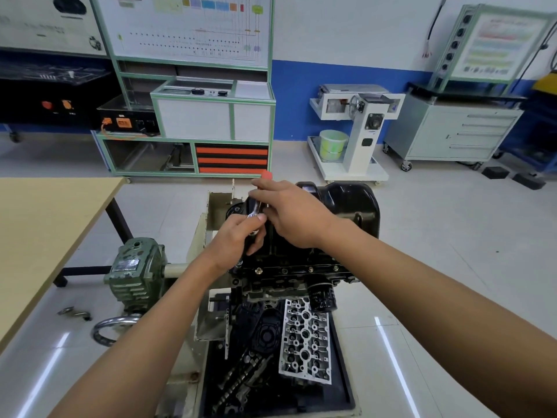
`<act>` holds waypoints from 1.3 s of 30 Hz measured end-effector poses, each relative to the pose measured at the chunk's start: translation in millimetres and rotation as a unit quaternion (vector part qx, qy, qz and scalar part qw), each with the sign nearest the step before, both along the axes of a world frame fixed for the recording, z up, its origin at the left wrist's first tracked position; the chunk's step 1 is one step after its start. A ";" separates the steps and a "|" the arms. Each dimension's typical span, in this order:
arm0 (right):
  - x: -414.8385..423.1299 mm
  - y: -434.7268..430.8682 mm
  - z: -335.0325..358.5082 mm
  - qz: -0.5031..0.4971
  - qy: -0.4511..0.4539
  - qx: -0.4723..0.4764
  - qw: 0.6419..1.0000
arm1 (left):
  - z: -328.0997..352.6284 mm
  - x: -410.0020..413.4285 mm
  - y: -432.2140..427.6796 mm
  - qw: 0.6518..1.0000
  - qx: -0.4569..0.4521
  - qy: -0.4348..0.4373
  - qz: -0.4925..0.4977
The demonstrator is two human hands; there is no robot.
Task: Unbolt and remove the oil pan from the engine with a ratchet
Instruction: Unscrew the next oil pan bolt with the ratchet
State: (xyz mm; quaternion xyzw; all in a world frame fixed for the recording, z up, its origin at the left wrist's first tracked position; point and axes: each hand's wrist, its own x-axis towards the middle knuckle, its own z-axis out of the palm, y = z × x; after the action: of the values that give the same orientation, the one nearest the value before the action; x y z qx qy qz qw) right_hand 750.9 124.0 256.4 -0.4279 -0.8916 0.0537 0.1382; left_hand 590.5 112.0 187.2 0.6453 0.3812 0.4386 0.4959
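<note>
The black oil pan [349, 203] sits on top of the inverted engine [289, 273] on its stand. A row of bolts shows along the pan flange facing me. My right hand [289, 212] grips the handle of a chrome ratchet [256, 208] with a red end [266, 175] over the pan's left side. My left hand [238, 241] curls round the ratchet's head and socket just below, steadying it against the pan's left edge. The bolt under the socket is hidden by my fingers.
A cylinder head [304, 336] and a camshaft [238, 378] lie in the black tray below the engine. A green gearbox [135, 270] with a handwheel is at the stand's left. A wooden table [45, 230] stands at left; cabinets and a white cart line the back wall.
</note>
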 end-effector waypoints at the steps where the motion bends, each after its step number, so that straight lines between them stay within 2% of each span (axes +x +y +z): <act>1: 2.9 -0.1 0.3 -0.009 -0.005 0.010 1.000 | -1.0 0.4 0.2 1.000 0.002 -0.007 0.017; 7: 13.8 -13.0 21.1 -0.065 -0.095 0.032 0.993 | -4.1 -1.2 1.0 0.996 0.009 -0.029 0.087; 12: 2.7 -39.2 34.2 -0.051 -0.102 -0.068 0.991 | -6.2 0.7 4.7 0.990 0.008 -0.043 0.133; 20: -13.0 -59.0 30.1 -0.017 -0.064 -0.146 0.987 | -9.7 -4.6 1.2 0.995 0.018 -0.043 0.089; 24: -4.2 -48.2 37.8 -0.029 -0.101 -0.158 0.982 | -3.1 -10.8 3.4 0.997 0.035 -0.042 0.060; 26: 1.7 -39.3 40.8 -0.039 -0.143 -0.143 0.979 | -2.5 -14.9 2.7 0.997 0.049 -0.030 0.041; 28: 5.2 -27.1 41.7 -0.055 -0.155 -0.088 0.982 | -4.0 -18.7 1.4 0.998 0.059 -0.009 0.019; 32: -0.2 -3.8 32.1 -0.056 -0.099 0.001 0.994 | -6.4 -16.5 -0.9 0.998 0.051 0.001 -0.031; 35: -7.7 3.3 24.1 0.001 -0.068 0.006 0.998 | -5.4 -11.9 -1.7 0.997 0.030 0.019 -0.063; 39: -8.5 3.0 16.0 0.032 -0.024 0.007 0.999 | -6.0 -13.0 -3.6 0.998 0.023 0.034 -0.044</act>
State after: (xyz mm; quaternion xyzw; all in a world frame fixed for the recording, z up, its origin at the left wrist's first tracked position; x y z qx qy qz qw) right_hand 742.4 127.0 272.4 -0.3994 -0.9082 0.0412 0.1181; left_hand 577.5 108.5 181.2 0.6875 0.3584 0.4028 0.4865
